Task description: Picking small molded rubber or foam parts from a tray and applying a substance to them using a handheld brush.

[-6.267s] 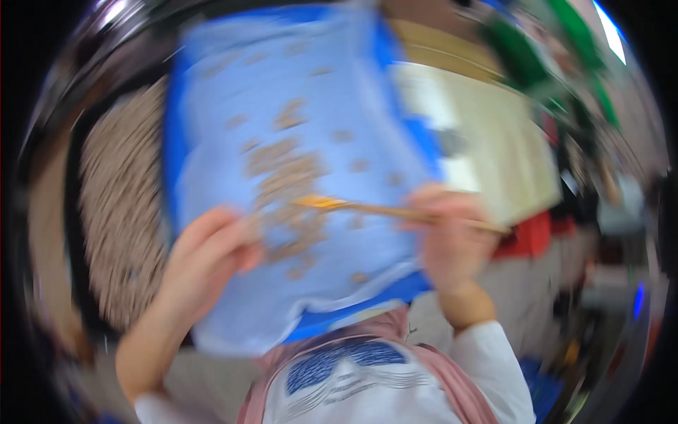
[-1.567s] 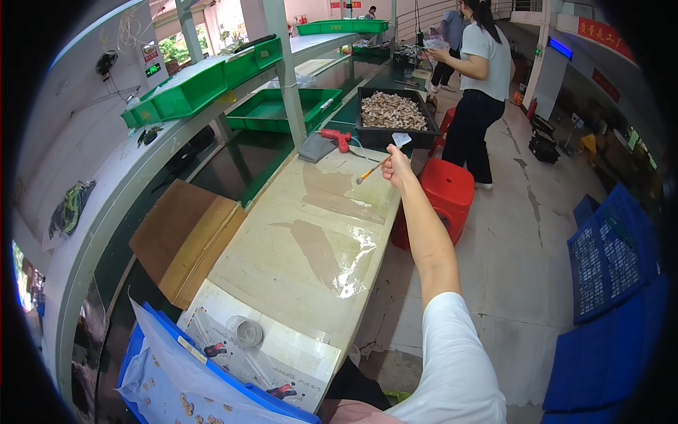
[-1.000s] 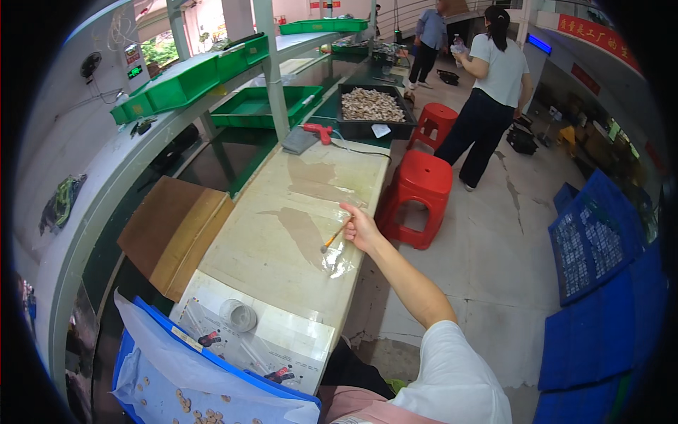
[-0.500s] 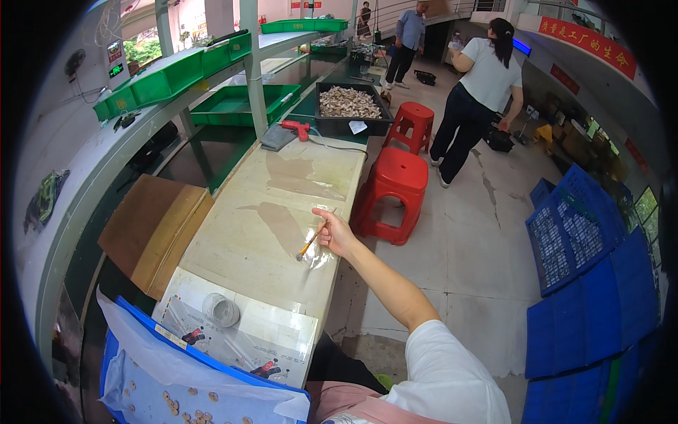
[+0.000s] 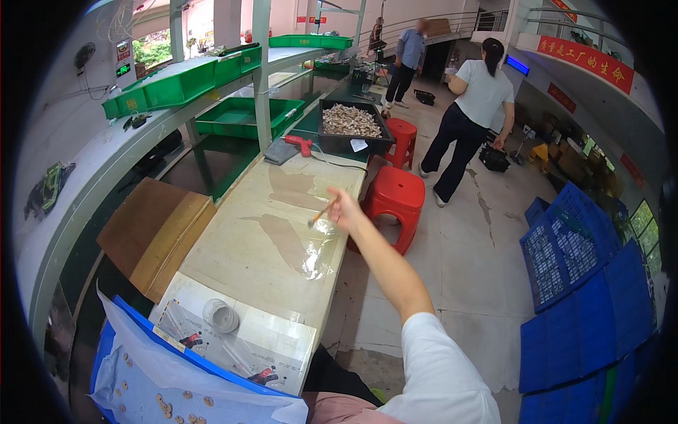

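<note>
Right hand, one: fingers closed around the handle of a slim brush, arm extended forward. Left hand: out of view, its grip impossible to tell. Brush, one, wooden-handled: located over the right-hand part of the desk; long axis slanting, bristle end pointing left and back toward the wearer, handle running up into the fingers; contact with the desk top cannot be told. Step in hand, by judgement: brush work at arm's length; the next move would call for a firm pinch and a controlled bristle end. Desk top: pale, with brownish patches and a bright glare. Near end: clear round jar, upright on a printed sheet; beside it, blue tray lined with white sheeting, bearing small brown rounds. Left side: cardboard box, tilted. Far end: grey cloth just beside a red glue gun; beyond, black tray heaped with brown pieces. Right of desk: red stool.
</note>
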{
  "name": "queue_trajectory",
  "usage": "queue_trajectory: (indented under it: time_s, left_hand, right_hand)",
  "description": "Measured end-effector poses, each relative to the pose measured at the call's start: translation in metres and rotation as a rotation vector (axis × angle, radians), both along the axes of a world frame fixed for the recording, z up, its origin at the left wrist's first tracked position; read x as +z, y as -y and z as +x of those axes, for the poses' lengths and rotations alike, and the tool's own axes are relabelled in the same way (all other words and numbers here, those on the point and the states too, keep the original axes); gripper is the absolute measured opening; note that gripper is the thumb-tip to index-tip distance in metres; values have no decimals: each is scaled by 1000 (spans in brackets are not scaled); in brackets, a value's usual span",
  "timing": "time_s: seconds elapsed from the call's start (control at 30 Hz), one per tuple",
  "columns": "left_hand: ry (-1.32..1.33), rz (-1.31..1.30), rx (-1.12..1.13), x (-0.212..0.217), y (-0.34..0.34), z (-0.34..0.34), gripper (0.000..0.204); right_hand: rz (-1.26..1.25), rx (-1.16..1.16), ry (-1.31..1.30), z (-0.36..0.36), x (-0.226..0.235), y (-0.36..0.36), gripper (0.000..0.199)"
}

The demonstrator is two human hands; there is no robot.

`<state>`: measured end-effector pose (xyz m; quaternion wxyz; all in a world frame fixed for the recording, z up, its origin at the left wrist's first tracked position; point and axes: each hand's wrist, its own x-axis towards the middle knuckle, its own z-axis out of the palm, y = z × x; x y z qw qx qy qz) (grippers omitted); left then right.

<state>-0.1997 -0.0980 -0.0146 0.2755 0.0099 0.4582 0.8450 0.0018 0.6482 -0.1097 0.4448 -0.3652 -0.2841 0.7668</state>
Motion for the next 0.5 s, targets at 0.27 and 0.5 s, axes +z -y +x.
queue_trajectory:
  time_s: [0.27, 0.5]
  left_hand:
    - [16, 20, -15, -3, -2, -5, 9]
    - [44, 8, 7, 1, -4, -1, 10]
  right_hand:
    - [138, -18, -5, 30, 79, -82, 14]
    - [85, 74, -19, 6, 54, 6, 31]
